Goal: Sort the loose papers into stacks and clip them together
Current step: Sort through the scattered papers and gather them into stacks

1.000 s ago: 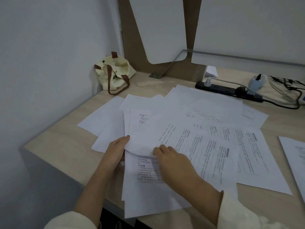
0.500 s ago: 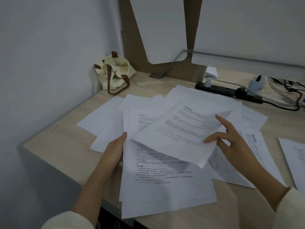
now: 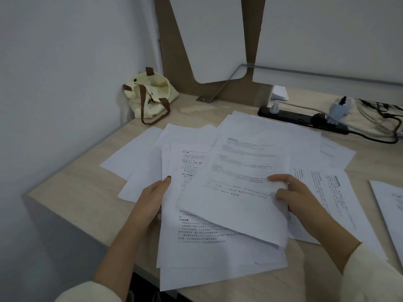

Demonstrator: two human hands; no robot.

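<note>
Loose white printed papers lie fanned over the wooden desk point(image 3: 72, 188). My left hand point(image 3: 152, 199) grips the left edge of a small stack of sheets point(image 3: 200, 253) at the desk's front. My right hand point(image 3: 294, 197) pinches the right edge of a single printed sheet point(image 3: 235, 192), held tilted just above that stack. More printed pages point(image 3: 331, 192) lie flat under and to the right of my right hand, and blank sheets point(image 3: 135, 158) spread out to the left. No clip is visible.
A cream tote bag point(image 3: 150, 97) with brown straps sits in the back left corner. A black power strip point(image 3: 303, 119) with plugs and tangled cables point(image 3: 381, 120) runs along the back right. Another sheet point(image 3: 390, 210) lies at the right edge. The desk's front edge is close.
My right hand lifted a printed sheet from the pile and has brought it leftward and down over the stack held by my left hand, which has stayed put.
</note>
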